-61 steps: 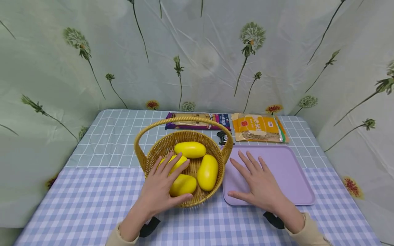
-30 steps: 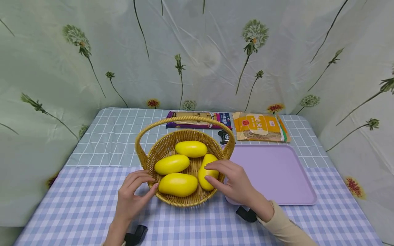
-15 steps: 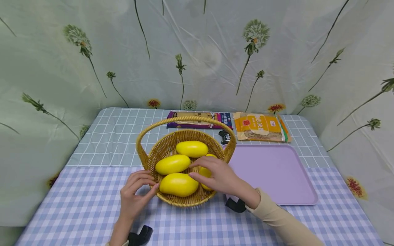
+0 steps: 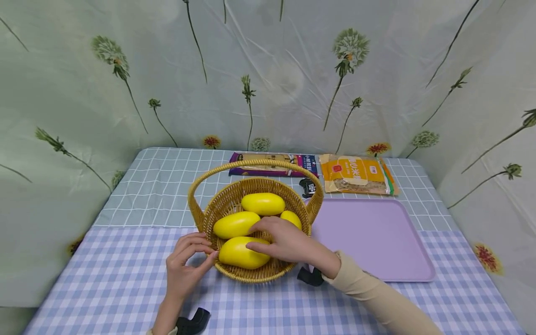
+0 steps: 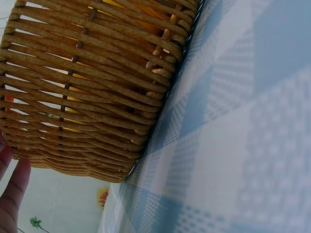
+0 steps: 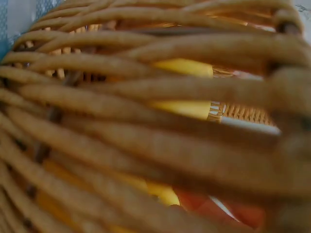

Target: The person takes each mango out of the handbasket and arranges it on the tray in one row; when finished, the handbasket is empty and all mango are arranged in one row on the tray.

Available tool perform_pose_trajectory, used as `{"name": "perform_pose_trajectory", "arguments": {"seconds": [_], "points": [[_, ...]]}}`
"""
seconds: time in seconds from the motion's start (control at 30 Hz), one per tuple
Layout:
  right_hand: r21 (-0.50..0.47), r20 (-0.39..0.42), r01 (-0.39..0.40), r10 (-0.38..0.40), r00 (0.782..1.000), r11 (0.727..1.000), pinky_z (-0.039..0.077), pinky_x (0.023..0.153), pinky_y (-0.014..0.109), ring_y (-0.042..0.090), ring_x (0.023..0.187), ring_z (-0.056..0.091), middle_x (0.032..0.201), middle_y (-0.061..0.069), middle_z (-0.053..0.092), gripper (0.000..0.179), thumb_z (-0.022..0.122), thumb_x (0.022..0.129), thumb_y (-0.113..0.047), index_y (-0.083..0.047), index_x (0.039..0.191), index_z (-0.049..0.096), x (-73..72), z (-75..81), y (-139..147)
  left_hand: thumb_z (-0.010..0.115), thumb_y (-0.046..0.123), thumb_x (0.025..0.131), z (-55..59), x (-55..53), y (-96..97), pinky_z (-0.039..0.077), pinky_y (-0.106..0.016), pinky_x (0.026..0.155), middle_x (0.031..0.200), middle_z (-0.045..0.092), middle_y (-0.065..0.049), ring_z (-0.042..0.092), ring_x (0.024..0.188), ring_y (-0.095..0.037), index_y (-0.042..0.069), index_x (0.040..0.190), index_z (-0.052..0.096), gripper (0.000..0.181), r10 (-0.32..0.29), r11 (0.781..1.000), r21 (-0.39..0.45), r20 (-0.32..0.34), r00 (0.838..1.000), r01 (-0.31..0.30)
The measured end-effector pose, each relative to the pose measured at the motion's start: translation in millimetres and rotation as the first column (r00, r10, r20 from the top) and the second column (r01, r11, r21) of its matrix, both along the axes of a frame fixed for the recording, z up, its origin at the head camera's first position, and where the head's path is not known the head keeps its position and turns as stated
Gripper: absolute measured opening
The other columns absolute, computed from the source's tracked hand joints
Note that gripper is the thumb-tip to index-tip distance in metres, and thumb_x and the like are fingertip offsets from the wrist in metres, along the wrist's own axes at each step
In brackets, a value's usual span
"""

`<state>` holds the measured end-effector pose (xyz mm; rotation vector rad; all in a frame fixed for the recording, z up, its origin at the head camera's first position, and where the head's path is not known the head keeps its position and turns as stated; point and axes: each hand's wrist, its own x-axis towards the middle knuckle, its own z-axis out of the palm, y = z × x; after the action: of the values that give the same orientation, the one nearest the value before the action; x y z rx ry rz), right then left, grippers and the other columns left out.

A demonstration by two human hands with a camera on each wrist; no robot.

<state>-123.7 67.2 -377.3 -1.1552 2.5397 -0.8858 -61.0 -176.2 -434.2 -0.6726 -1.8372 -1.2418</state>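
Note:
A wicker basket (image 4: 261,279) with a tall arched handle holds several yellow mangoes. My left hand (image 4: 184,260) is at the basket's near left rim, thumb and bent fingers gripping it; the left wrist view shows its fingers (image 5: 17,182) by the rim. My right hand (image 4: 282,239) reaches inside over the front mango (image 4: 240,253), its thumb across the top and its fingers on the far side, near the left mango (image 4: 234,225). Contact with the fruit cannot be made out. That hand partly covers the right mango (image 4: 291,218). The back mango (image 4: 263,204) lies untouched.
A lilac tray (image 4: 372,232) lies right of the basket. Behind stand a purple noodle packet (image 4: 272,165), an orange grain bag (image 4: 358,174) and a small black object (image 4: 307,187). Checked cloths (image 4: 125,270) cover the table; a floral curtain (image 4: 284,83) hangs behind.
From spread above the basket and tray, my left hand has moved to the left rim. My right hand has gone left into the basket, past the right mango to the front one.

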Motion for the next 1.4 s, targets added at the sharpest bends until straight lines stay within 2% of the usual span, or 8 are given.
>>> {"name": "perform_pose_trajectory", "arguments": {"seconds": [0.2,0.5,0.7,0.83,0.97,1.2,1.23,1.4], "points": [[0.082,-0.016,-0.023,0.024,1.000,0.996,0.042,0.097,0.030,0.013,0.107,0.055,0.112,-0.003,0.064,0.042,0.058,0.093,-0.045,-0.012,0.116,0.066,-2.0,-4.5,-7,0.077,0.015,0.080,1.5,0.9,-0.2,0.044,-0.029,0.091,0.081,0.065,-0.014,0.056,0.088,-0.031,0.003,0.071,0.067,0.018,0.009,1.000,-0.013,0.033,0.999,-0.009],[0.169,0.001,-0.032,0.033,0.999,0.985,0.040,0.100,0.030,0.016,0.113,0.054,0.118,0.000,0.062,0.044,0.062,0.091,-0.041,-0.011,0.123,0.062,-1.8,-7.9,-14,0.077,0.017,0.081,0.6,0.6,-0.3,0.044,-0.029,0.090,0.081,0.065,-0.014,0.056,0.088,-0.031,0.003,0.071,0.067,0.019,0.008,1.000,-0.010,0.024,1.000,-0.008],[0.151,0.051,-0.042,0.035,0.998,0.988,0.043,0.096,0.027,0.013,0.108,0.055,0.118,0.000,0.061,0.047,0.064,0.089,-0.042,-0.011,0.124,0.059,-4.1,-13.6,-16,0.078,0.015,0.079,-4.5,0.6,-2.2,0.044,-0.028,0.091,0.082,0.065,-0.012,0.056,0.090,-0.030,0.005,0.072,0.067,0.016,0.007,1.000,-0.011,0.039,0.999,-0.007],[0.110,0.124,-0.043,0.029,0.992,0.993,0.045,0.089,0.025,0.010,0.099,0.056,0.112,-0.002,0.062,0.045,0.067,0.087,-0.042,-0.013,0.121,0.057,-5.8,-16.9,-16,0.080,0.012,0.076,-17.7,-2.7,-6.2,0.043,-0.028,0.092,0.083,0.065,-0.012,0.056,0.092,-0.029,0.007,0.073,0.068,0.013,0.002,1.000,-0.007,0.045,0.999,-0.001],[0.088,0.158,-0.045,0.031,0.987,0.995,0.046,0.084,0.023,0.007,0.093,0.055,0.106,-0.003,0.062,0.045,0.068,0.086,-0.042,-0.015,0.119,0.055,-6.6,-19.9,-16,0.081,0.013,0.075,-29.0,-6.1,-10.5,0.043,-0.028,0.092,0.084,0.065,-0.011,0.056,0.093,-0.029,0.009,0.075,0.069,0.013,-0.001,1.000,-0.006,0.043,0.999,0.001],[0.106,0.150,-0.075,0.058,0.987,0.992,0.045,0.075,0.021,0.007,0.084,0.054,0.106,-0.003,0.063,0.053,0.068,0.084,-0.048,-0.017,0.124,0.052,-5.7,-21.8,-17,0.080,0.014,0.076,-29.5,-6.2,-10.5,0.043,-0.028,0.092,0.084,0.065,-0.011,0.056,0.093,-0.030,0.009,0.074,0.068,0.013,0.000,1.000,-0.006,0.040,0.999,0.000],[0.110,0.147,-0.077,0.061,0.987,0.991,0.045,0.075,0.021,0.007,0.083,0.054,0.106,-0.003,0.063,0.054,0.068,0.084,-0.048,-0.016,0.124,0.052,-5.5,-22.1,-17,0.081,0.013,0.075,-32.3,-6.8,-11.6,0.043,-0.028,0.093,0.084,0.065,-0.011,0.056,0.093,-0.029,0.010,0.075,0.068,0.013,0.000,1.000,-0.006,0.043,0.999,0.000],[0.117,0.149,-0.080,0.062,0.987,0.990,0.046,0.074,0.021,0.005,0.084,0.055,0.105,-0.004,0.062,0.057,0.068,0.083,-0.052,-0.018,0.126,0.052,-4.1,-22.6,-17,0.081,0.013,0.075,-31.3,-5.9,-11.4,0.043,-0.028,0.093,0.084,0.065,-0.012,0.056,0.093,-0.030,0.010,0.075,0.068,0.013,-0.001,1.000,-0.006,0.049,0.999,0.002]]}}
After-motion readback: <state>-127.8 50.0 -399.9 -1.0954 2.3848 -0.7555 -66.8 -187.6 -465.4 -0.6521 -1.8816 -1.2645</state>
